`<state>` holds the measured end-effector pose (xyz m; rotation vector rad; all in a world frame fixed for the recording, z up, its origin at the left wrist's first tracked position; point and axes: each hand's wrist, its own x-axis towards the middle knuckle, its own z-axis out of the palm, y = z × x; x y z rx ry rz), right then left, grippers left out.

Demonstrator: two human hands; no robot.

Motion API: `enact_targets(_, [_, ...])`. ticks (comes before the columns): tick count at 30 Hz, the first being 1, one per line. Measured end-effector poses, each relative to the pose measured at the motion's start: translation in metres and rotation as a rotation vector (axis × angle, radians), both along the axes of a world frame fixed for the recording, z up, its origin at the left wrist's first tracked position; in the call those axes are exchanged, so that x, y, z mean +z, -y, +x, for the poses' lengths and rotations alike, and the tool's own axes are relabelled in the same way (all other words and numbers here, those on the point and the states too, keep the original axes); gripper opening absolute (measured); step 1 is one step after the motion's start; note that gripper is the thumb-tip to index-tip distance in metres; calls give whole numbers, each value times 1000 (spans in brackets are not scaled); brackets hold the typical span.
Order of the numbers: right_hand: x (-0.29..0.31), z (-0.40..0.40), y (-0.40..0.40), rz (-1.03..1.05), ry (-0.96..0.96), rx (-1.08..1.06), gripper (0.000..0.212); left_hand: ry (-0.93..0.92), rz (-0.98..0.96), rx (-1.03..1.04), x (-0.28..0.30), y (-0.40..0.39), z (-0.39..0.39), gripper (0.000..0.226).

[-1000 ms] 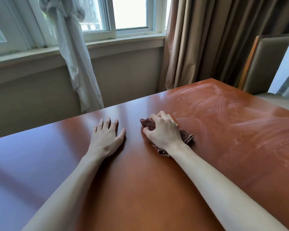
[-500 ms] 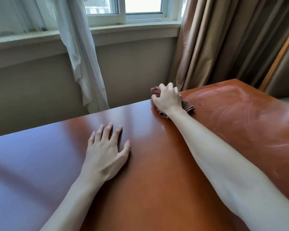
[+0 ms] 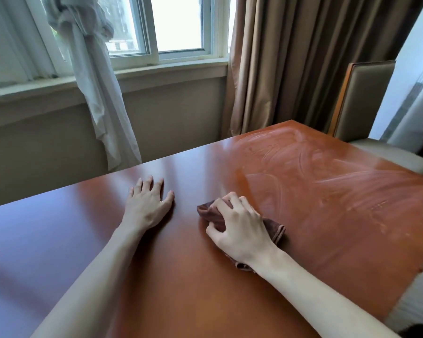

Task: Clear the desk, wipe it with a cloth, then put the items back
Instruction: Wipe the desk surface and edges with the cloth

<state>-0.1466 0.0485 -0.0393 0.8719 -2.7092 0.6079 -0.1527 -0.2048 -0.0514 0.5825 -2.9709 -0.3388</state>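
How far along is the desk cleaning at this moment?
Clearing looks done: nothing lies on the desk but the hands. Wiping is in hand: the right hand presses the brown cloth down, with smear marks on the right part. The left hand rests flat. The glossy left part and returning items remain.

Window (image 3: pixel 176 23) daylight, desk (image 3: pixel 205 301) glare, edges warped

Reddish-brown desk (image 3: pixel 230 301) with pale smears, maroon cloth (image 3: pixel 274 226), tan curtain (image 3: pixel 291 59)
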Motion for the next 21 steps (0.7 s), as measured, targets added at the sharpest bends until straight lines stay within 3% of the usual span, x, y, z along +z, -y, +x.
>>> enact_targets(5, [1, -44, 23, -45, 23, -24, 33, -21, 0, -4, -2, 2, -2, 65])
enact_targets(16, [2, -272, 134, -49, 33, -217, 30, -78, -11, 20, -10, 6, -6, 75])
enact_targets(21, [7, -284, 143, 12, 44, -248, 34, -66, 0, 22, -9, 5, -6, 73])
